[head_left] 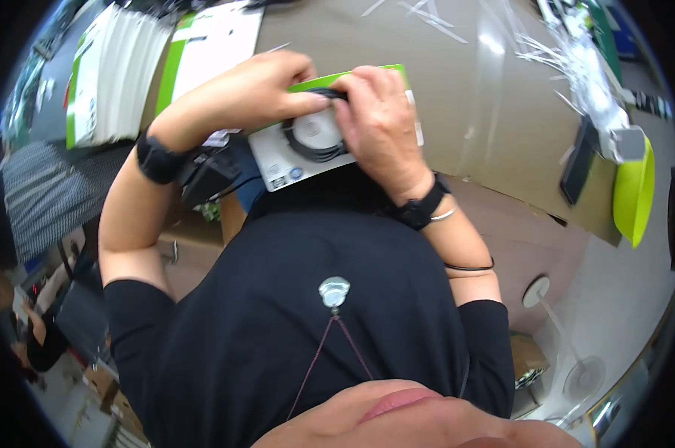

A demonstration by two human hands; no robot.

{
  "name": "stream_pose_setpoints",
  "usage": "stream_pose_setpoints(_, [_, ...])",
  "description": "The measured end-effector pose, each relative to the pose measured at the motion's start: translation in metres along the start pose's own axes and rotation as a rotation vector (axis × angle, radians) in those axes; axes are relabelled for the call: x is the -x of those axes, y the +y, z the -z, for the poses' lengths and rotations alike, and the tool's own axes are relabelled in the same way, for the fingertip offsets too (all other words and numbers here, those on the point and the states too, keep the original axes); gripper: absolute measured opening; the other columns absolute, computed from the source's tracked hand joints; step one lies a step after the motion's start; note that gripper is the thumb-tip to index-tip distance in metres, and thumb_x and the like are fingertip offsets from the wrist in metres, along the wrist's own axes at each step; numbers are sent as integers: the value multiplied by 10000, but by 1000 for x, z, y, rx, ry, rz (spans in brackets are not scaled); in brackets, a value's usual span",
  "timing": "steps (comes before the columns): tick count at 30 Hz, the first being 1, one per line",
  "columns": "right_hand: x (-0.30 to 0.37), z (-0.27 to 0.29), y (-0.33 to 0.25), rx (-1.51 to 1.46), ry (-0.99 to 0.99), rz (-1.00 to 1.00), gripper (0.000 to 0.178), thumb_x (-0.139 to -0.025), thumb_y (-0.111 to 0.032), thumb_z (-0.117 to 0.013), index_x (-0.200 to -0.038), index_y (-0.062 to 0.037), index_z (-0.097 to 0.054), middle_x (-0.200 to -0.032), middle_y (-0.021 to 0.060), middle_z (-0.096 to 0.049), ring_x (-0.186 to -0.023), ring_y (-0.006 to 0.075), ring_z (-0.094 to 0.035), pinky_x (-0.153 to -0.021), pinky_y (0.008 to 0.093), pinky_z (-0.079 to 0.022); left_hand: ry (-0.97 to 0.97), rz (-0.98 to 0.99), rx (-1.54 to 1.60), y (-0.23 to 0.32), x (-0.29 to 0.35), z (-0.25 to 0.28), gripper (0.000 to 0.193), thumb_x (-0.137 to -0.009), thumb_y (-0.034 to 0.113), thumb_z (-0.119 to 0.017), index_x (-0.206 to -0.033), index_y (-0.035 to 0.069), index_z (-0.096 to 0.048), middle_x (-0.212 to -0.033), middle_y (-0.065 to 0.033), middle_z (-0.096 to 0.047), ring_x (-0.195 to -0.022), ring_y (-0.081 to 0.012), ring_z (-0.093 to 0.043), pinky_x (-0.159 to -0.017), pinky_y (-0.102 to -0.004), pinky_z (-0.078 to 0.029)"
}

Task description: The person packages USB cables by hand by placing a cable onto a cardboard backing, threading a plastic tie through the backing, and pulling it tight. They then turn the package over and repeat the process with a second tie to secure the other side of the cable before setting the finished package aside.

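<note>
A white card with a green edge (pixel 277 166) is tilted at the table's near edge, in front of my body. A black cable (pixel 319 154) lies coiled in a ring on its face. My left hand (pixel 274 88) reaches over the card's upper left, its thumb pressed on the top of the coil. From the right, my right hand (pixel 382 123) has its fingers bent over the card's upper edge and its thumb against the same coil; its fingertips are partly hidden. Below my left forearm hangs a black power adapter (pixel 212 176) with a thin cable running toward the card.
A thick stack of white and green cards (pixel 117 78) stands at the left, beside another flat card (pixel 218 45). White strips (pixel 434 19) are scattered on the brown tabletop (pixel 472 97). At right lie a black phone (pixel 578 160) and a yellow-green tray (pixel 634 194). Another person (pixel 42 336) is at far left.
</note>
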State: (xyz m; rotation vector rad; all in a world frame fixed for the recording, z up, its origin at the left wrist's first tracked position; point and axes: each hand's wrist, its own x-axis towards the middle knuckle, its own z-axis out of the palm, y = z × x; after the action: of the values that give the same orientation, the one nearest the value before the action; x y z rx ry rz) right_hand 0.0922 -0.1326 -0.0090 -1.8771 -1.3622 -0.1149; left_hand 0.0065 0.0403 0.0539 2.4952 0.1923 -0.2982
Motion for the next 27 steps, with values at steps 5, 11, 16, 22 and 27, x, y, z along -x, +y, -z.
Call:
stream_pose_setpoints(5, [3, -2, 3, -39, 70, 53, 242, -728, -43, -690, -950, -47, -594, -970, 104, -538, -905, 309, -517, -832, 377, -433, -267, 196, 385, 3, 0, 7, 343, -909, 327, -584, -931, -15, -579, -749, -126, -581, -711, -174, -525, -667, -321, -444])
stream_pose_setpoints(11, [1, 18, 5, -91, 41, 68, 275, -742, -100, -714, -988, -53, -600, -984, 117, -569, -929, 317, -536, -826, 386, -451, -190, 39, 418, -7, 11, -12, 294, -945, 285, -537, -970, -6, -567, -732, -93, -566, -698, -154, -517, -657, -318, -443])
stream_pose_setpoints(16, [-28, 83, 47, 159, 47, 69, 275, -790, -211, -704, -1011, -66, -631, -987, 125, -624, -952, 308, -573, -817, 390, -479, 55, 67, 366, 0, 39, -23, 253, -963, 226, -503, -1036, -10, -553, -780, -80, -572, -728, -133, -519, -681, -294, -448])
stream_pose_setpoints(22, [-65, 139, 150, 791, -180, -279, 218, -822, -222, -628, -962, -56, -653, -956, 114, -653, -929, 292, -611, -818, 390, -487, 415, -8, 702, -13, 46, -47, 270, -980, 185, -473, -1136, -25, -538, -929, -53, -599, -820, -116, -533, -755, -251, -447])
stream_pose_setpoints(27, [-64, 124, 171, 917, -254, -320, 187, -837, -213, -581, -910, -56, -650, -903, 141, -663, -853, 325, -631, -780, 414, -503, 530, 1, 897, -10, 52, -47, 306, -983, 194, -476, -1173, -38, -532, -1005, -35, -592, -869, -102, -535, -787, -229, -439])
